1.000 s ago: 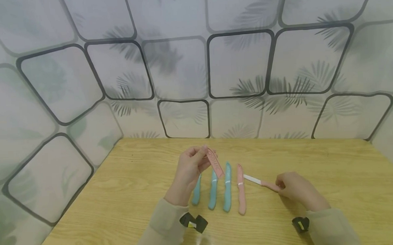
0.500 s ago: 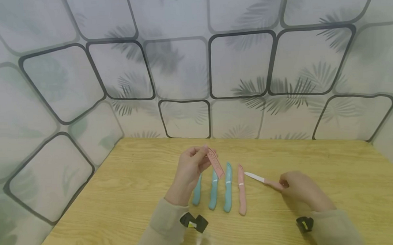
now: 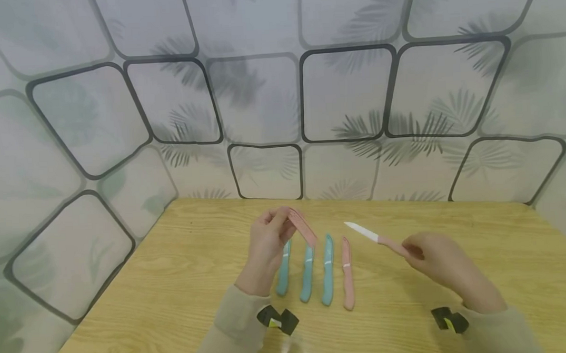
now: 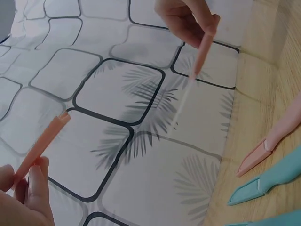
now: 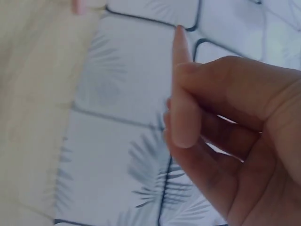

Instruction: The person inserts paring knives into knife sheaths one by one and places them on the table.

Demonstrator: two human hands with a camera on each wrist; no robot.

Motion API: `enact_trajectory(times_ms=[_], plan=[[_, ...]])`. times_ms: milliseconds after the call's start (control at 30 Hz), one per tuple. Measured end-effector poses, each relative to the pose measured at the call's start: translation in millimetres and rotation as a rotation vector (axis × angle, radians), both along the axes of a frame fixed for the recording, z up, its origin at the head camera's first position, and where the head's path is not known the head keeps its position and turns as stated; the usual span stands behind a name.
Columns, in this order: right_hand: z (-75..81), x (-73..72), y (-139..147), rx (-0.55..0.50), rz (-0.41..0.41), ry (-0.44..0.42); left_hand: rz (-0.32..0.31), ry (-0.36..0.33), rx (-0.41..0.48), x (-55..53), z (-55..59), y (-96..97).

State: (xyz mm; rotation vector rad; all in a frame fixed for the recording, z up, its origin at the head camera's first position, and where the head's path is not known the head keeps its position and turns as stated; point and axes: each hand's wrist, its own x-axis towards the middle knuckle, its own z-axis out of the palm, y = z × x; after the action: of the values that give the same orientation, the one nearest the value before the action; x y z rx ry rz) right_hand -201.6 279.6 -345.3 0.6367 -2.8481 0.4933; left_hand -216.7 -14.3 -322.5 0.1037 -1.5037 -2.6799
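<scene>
My left hand [image 3: 267,243] pinches one end of a pink knife sheath [image 3: 302,227], raised over the blue knives. In the left wrist view the sheath [image 4: 43,143] points away from the fingertips. To the right, my right hand [image 3: 438,256] holds a knife [image 3: 391,245] by its pink handle, its bare white blade pointing left toward the sheath. The right wrist view shows the handle [image 5: 184,115] between thumb and fingers. Blade and sheath are apart. Below them lie a sheathed pink knife [image 3: 348,279] and three blue knives, the rightmost blue knife [image 3: 327,274] beside the pink one.
The middle blue knife [image 3: 307,278] and the left blue knife [image 3: 283,276] lie in the same row on the wooden table [image 3: 164,287]. A patterned wall covering [image 3: 261,103] rises behind the table's back edge and along its left side.
My right hand has lifted the pink-handled knife off the table, moving it up and away from me. My left hand has shifted slightly left and up with the sheath.
</scene>
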Motion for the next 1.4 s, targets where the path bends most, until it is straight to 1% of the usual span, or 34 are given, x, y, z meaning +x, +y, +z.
enact_trajectory(times_ms=[100, 200, 300, 400, 500, 667, 867, 1267, 1400], plan=[[12.0, 8.1, -9, -0.018, 0.035, 0.14, 0.082, -0.01, 0.063, -1.7, -0.2, -1.2], [22.0, 18.5, -20, -0.06, 0.083, 0.285, 0.144, -0.021, 0.128, -4.0, 0.5, -2.1], [27.8, 26.0, -28, -0.098, 0.156, 0.426, 0.177, -0.035, 0.168, -5.6, 1.6, -2.8], [29.6, 29.6, -35, -0.122, 0.226, 0.507, 0.19, -0.046, 0.189, -6.2, 2.1, -3.2], [28.1, 30.6, -39, -0.129, 0.268, 0.521, 0.192, -0.049, 0.196, -5.5, 3.0, -3.4], [25.3, 31.6, -45, -0.126, 0.283, 0.51, 0.19, -0.042, 0.208, -4.3, 4.1, -2.8], [23.6, 31.6, -49, -0.106, 0.272, 0.5, 0.192, -0.04, 0.225, -3.2, 4.6, -1.4], [22.9, 31.4, -51, -0.075, 0.251, 0.505, 0.175, -0.017, 0.219, -1.6, 3.4, 3.0], [23.1, 31.1, -51, -0.076, 0.257, 0.521, 0.169, -0.019, 0.222, -1.5, 3.4, 3.0]])
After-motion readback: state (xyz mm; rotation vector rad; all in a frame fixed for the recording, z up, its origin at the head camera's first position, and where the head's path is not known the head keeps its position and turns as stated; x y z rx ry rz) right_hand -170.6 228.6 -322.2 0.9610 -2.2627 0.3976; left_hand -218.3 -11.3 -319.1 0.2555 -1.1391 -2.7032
